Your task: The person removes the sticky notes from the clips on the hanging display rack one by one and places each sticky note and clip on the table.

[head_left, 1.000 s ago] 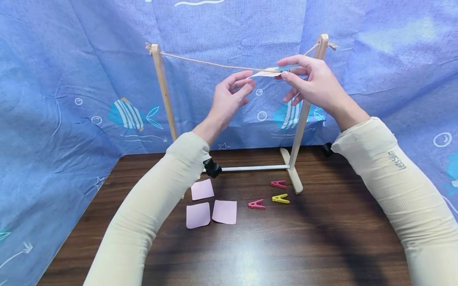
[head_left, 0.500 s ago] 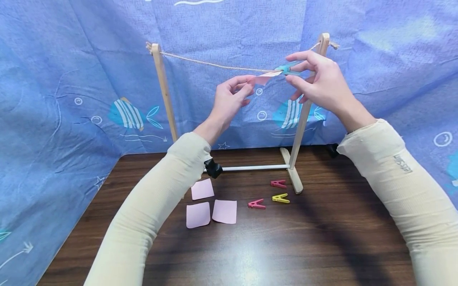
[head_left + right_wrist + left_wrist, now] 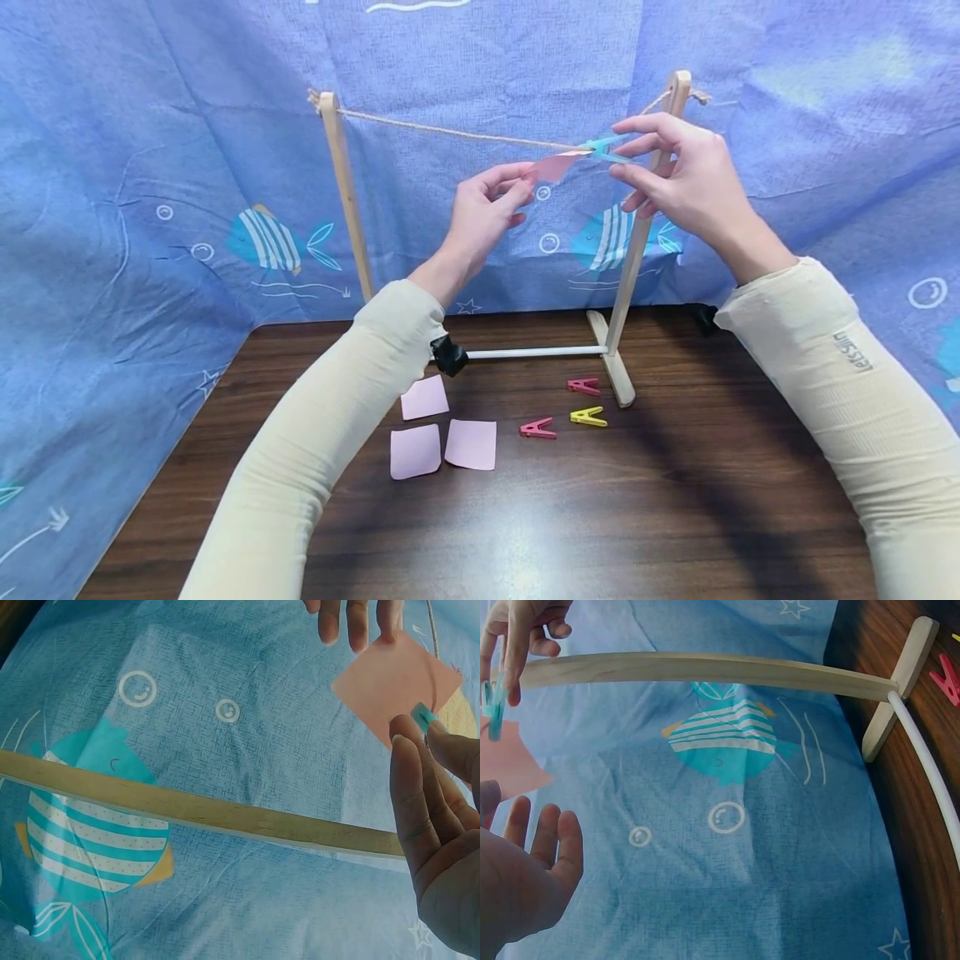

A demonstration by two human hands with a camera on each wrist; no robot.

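A pink paper square point(image 3: 553, 167) hangs slanted at the rope point(image 3: 465, 133), its upper right corner at the jaws of a light-blue clothespin point(image 3: 600, 148). My left hand point(image 3: 489, 200) pinches the lower left corner of the paper between thumb and fingers. My right hand point(image 3: 686, 171) has its thumb and fingers round the spread legs of the clothespin, at the right end of the rope's sag. In the right wrist view the paper point(image 3: 394, 682) shows flat, with the clothespin's tip point(image 3: 422, 714) between thumb and fingertips.
The rope runs between two wooden posts point(image 3: 633, 267) joined low down by a white rod point(image 3: 536, 353). On the brown table point(image 3: 600, 517) lie three pink paper squares point(image 3: 471, 444), two red clothespins point(image 3: 537, 428) and a yellow clothespin point(image 3: 588, 417). A blue fish-print cloth point(image 3: 480, 67) hangs behind.
My right hand has shifted right, bringing the light-blue clothespin into view. The paper has turned from nearly edge-on to showing its pink face; my left hand still pinches its corner.
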